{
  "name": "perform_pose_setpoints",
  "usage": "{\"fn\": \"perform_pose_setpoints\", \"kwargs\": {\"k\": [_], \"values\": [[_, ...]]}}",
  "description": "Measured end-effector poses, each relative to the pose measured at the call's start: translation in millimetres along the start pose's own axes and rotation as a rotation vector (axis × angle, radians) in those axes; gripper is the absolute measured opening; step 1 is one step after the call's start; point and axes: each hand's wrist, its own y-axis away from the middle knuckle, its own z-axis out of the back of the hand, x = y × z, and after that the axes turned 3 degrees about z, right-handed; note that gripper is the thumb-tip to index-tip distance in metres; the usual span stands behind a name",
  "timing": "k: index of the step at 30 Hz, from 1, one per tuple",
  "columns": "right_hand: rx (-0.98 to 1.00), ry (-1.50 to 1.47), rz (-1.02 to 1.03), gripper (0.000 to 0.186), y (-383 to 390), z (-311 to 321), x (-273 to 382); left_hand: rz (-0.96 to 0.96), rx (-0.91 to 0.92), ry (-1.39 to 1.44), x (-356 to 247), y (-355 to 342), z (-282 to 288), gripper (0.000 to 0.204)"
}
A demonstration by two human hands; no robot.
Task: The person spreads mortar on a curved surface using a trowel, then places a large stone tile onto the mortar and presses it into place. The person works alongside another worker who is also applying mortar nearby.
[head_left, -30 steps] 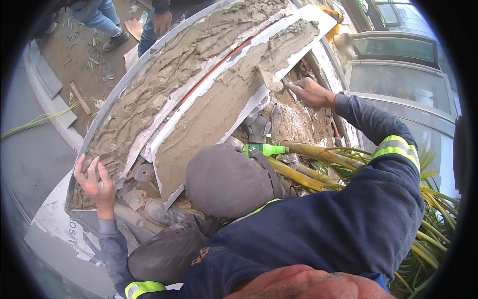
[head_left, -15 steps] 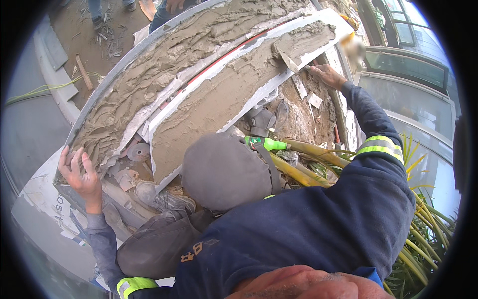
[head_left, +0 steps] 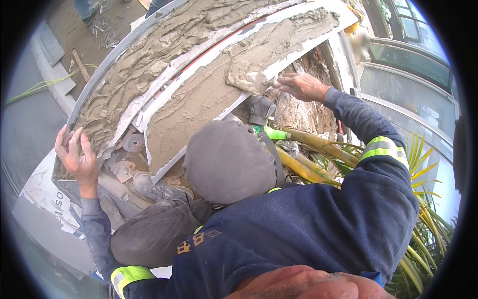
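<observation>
My right hand (head_left: 304, 86) grips the handle of a mortar-smeared trowel (head_left: 255, 82). The trowel's blade lies against the wet mortar (head_left: 199, 94) on a long white panel (head_left: 294, 56), near its right edge, with a thick lump of mortar at the blade. At the left, my left hand (head_left: 79, 160) rests by the near end of a curved grey rim (head_left: 89, 99), fingers apart and bent over the edge, holding nothing. Inside that rim is a rough, ridged mortar bed (head_left: 134, 74). Part of the trowel is hidden under mortar.
A rounded grey cloth shape (head_left: 231, 162) blocks the near middle. Around it are a green bottle (head_left: 275, 133), yellow plant stems (head_left: 316, 144), a grinding disc (head_left: 133, 143) and rubble. Glass panels (head_left: 408, 84) stand at the right. Another person's leg (head_left: 85, 9) shows at far left.
My right hand has drawn the trowel left and nearer along the panel, and the mortar lump has shifted with it. My left hand stays at the rim.
</observation>
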Motion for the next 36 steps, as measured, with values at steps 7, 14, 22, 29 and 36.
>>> {"fn": "perform_pose_setpoints", "kwargs": {"k": [7,14,22,29,36], "values": [[0.05,-0.485,-0.5,0.056,34,30,-63,0.026,-0.016,0.024,3,5,3,0.017],[0.151,-1.026,-0.505,0.055,-15,-34,54,-0.034,-0.024,-0.024,-3,7,3,0.017],[0.151,-0.619,-0.055,0.05,-99,-52,128,-0.037,-0.044,-0.094,-17,9,14,0.016],[0.063,0.147,0.162,0.032,-103,-29,67,-0.077,-0.102,-0.115,-10,11,26,0.016],[0.015,0.204,-0.024,0.036,-43,36,-4,0.006,-0.123,-0.057,6,29,25,0.017]]}}
